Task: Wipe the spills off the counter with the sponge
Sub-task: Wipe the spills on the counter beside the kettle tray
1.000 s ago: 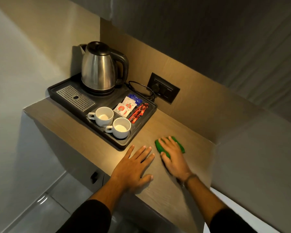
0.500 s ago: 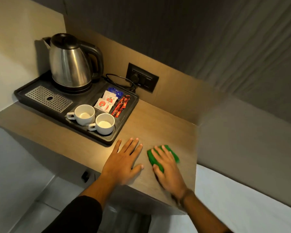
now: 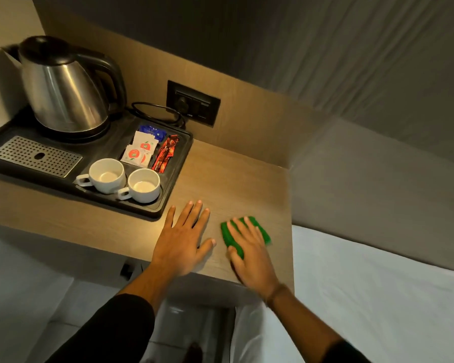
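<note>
A green sponge [image 3: 227,235] lies on the wooden counter [image 3: 233,179] near its right front corner. My right hand [image 3: 252,255] presses flat on top of the sponge, fingers spread over it, and covers most of it. My left hand [image 3: 181,239] rests palm down on the counter just left of the sponge, fingers apart, holding nothing. I cannot make out any spill on the wood.
A black tray [image 3: 173,184] at the left holds a steel kettle [image 3: 60,90], two white cups [image 3: 108,174], sachets [image 3: 142,150] and a drip grate [image 3: 37,155]. A wall socket [image 3: 194,103] with a cord sits behind. A white bed [image 3: 378,297] adjoins the counter's right edge.
My view has swung right, so the tray sits further left in the frame. My right hand has slid the sponge a little toward the counter's front right corner. My left hand stays flat.
</note>
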Action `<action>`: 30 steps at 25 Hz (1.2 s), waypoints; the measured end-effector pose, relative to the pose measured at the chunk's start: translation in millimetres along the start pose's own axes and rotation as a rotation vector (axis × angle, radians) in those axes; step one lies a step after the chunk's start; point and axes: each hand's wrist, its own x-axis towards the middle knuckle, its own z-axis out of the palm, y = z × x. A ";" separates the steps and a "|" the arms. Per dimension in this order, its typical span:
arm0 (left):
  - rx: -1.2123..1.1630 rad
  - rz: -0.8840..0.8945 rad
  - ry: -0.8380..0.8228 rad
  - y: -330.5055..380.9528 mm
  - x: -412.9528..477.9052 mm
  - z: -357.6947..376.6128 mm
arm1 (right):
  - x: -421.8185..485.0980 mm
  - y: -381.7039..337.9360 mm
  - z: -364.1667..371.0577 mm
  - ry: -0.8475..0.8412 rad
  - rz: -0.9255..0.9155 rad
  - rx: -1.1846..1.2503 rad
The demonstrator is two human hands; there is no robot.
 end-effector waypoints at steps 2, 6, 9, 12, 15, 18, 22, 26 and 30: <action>0.006 0.003 -0.014 -1.5 -0.7 2.3 | -38.9 17.5 -8.0 -0.036 -0.086 -0.049; 0.023 -0.001 -0.028 -2.1 0.4 0.6 | 6.4 25.5 -30.4 0.061 0.176 -0.041; 0.029 0.005 -0.041 -1.5 -0.3 0.7 | 23.5 -12.0 -16.0 0.103 0.271 0.042; 0.034 0.012 -0.048 -2.3 0.7 -0.2 | -35.8 -16.3 -0.2 -0.007 0.091 0.014; 0.029 0.013 -0.085 -0.5 0.5 -4.8 | -48.1 5.2 -16.1 -0.069 0.109 -0.014; 0.018 0.012 -0.136 1.0 2.6 -12.0 | -29.0 3.6 -25.8 -0.136 0.173 0.046; 0.052 -0.016 -0.171 11.3 -6.8 -30.2 | -23.2 -0.3 -33.3 -0.133 0.170 -0.055; 0.119 -0.024 -0.085 29.4 -60.1 -41.3 | -30.5 -26.6 -35.3 -0.051 0.158 -0.252; 0.150 -0.113 -0.020 40.9 -150.9 -48.9 | -81.4 -72.0 -18.6 0.060 -0.049 -0.313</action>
